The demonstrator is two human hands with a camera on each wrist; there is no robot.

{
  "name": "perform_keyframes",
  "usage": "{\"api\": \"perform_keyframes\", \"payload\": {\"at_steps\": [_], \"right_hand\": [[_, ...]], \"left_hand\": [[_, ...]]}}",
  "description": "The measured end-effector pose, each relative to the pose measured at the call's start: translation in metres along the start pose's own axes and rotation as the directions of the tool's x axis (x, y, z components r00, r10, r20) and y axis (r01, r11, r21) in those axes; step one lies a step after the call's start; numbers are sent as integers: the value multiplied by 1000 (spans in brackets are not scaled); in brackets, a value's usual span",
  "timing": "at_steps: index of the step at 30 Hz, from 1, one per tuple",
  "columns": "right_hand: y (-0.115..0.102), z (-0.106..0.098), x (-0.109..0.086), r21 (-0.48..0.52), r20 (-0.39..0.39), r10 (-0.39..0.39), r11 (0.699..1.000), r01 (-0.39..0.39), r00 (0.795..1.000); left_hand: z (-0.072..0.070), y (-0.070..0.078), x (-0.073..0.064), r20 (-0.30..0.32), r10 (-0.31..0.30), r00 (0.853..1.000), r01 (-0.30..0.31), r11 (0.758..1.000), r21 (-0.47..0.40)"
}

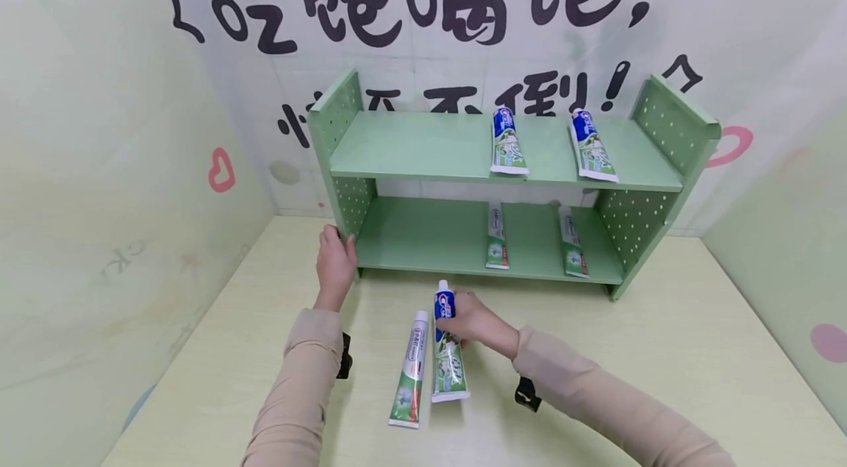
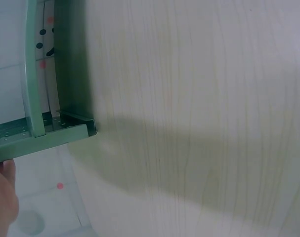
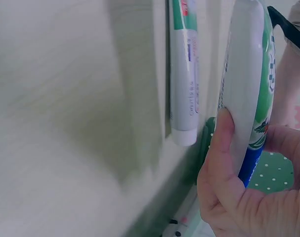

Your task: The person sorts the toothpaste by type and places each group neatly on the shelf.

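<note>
My right hand (image 1: 471,316) pinches a blue, white and green Crest toothpaste tube (image 1: 448,371) near its cap end, above the table. In the right wrist view, thumb and fingers lie on either side of that tube (image 3: 243,94). Just to its left, a slimmer white and green toothpaste tube (image 1: 412,371) lies on the table with its cap toward the shelf. My left hand (image 1: 336,261) holds the left side panel of a green two-tier shelf (image 1: 410,143), low down. In the left wrist view, only part of the left hand (image 2: 2,202) shows against that panel.
Two Crest tubes, one left (image 1: 508,143) and one right (image 1: 593,147), lie on the upper tier. Two slim tubes, one left (image 1: 496,235) and one right (image 1: 572,243), lie on the lower tier. A lettered wall (image 1: 410,70) stands behind the shelf on the pale wooden table (image 1: 681,349).
</note>
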State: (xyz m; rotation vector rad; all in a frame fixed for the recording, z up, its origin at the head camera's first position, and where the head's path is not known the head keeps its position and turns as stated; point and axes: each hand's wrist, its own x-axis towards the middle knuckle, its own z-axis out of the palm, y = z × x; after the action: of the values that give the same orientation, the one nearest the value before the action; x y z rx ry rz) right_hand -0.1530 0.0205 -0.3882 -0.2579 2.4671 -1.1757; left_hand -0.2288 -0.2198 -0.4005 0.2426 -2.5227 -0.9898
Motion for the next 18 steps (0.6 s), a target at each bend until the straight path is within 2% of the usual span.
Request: {"api": "perform_keyframes", "payload": {"at_steps": [7, 11, 18], "right_hand": [[-8, -9, -2, -39, 21, -2, 999, 2, 1000], [-16, -15, -3, -53, 38, -32, 998, 34, 999], [-38, -27, -7, -33, 12, -66, 997, 66, 998]], "left_hand": [[0, 0, -1, 10, -13, 1000, 13, 1000, 1], [0, 1, -1, 14, -11, 1000, 11, 1000, 3], [0, 1, 0, 3, -6, 1000, 6, 1000, 8]]}}
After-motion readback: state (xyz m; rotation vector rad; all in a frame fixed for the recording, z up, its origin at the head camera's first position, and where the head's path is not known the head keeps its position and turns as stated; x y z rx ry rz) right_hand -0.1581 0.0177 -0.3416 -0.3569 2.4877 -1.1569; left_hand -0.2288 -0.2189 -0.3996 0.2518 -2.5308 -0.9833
